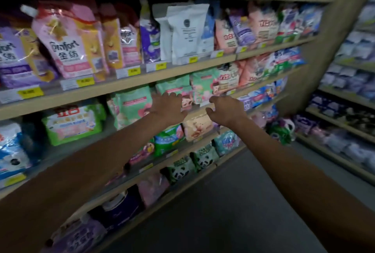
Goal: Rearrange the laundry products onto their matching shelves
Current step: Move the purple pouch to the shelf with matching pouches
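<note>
- Both my hands are out in front of the mint-green pouch (174,87), and that pouch is my marker for everything else.
- Left hand (168,107): just below and in front of the mint-green pouch, fingers straight and spread wide, holding nothing. I can't tell whether the fingertips touch it.
- Right hand (228,110): to the right of the mint-green pouch, fingers loosely curled with the thumb apart, also holding nothing.
- The mint-green pouch stands upright among similar ones on its shelf, between my hands.
- One shelf below it lies a peach pack (197,127). Lower again are the panda packs (180,168).
- One shelf above it stand plain white pouches (187,31), with a pink Comfort pouch (69,44) well to the left.
- Beyond it, across the aisle to the right, is more shelving (345,94), too blurred to read.
- My read on progress: nothing is in transit. The rows look mostly grouped, but labels are blurred, so I can't say what remains misplaced. The next grab looks like this pouch.
</note>
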A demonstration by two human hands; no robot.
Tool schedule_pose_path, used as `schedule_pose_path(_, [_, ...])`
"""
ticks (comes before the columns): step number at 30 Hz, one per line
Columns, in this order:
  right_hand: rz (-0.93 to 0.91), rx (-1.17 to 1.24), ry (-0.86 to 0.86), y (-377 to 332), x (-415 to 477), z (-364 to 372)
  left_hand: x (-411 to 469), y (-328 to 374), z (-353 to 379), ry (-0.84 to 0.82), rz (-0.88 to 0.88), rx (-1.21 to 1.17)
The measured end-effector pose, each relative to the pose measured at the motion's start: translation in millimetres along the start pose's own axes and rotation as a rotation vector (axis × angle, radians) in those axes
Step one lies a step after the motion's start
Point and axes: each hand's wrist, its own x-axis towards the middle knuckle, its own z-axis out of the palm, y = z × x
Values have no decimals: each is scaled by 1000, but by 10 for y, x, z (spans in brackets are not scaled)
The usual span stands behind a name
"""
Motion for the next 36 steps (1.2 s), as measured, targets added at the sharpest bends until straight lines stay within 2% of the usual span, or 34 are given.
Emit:
schedule_pose_path(6, [59, -36, 11, 892, 270, 2, 864, 686, 167, -6, 121, -10])
schedule_pose_path(13, [134, -136, -28, 2092, 1016, -108, 2278, 1496, -89, 111, 212, -65])
schedule_pose_path(17, [182, -170, 20, 2673, 1429, -183, 2943, 1797, -223, 173, 250, -27])
schedule_pose_path(25, [172, -165, 90, 3561, 2279, -79, 3995, 2153, -190, 198, 221, 50])
schedule_pose_path(32, [11, -179, 122, 4188, 3444, 143, 5015, 2197, -62, 188, 95, 120])
schedule_pose_path(36, [-84, -180, 188, 4558, 4216, 179, 5627, 2206, -94, 240, -23, 153])
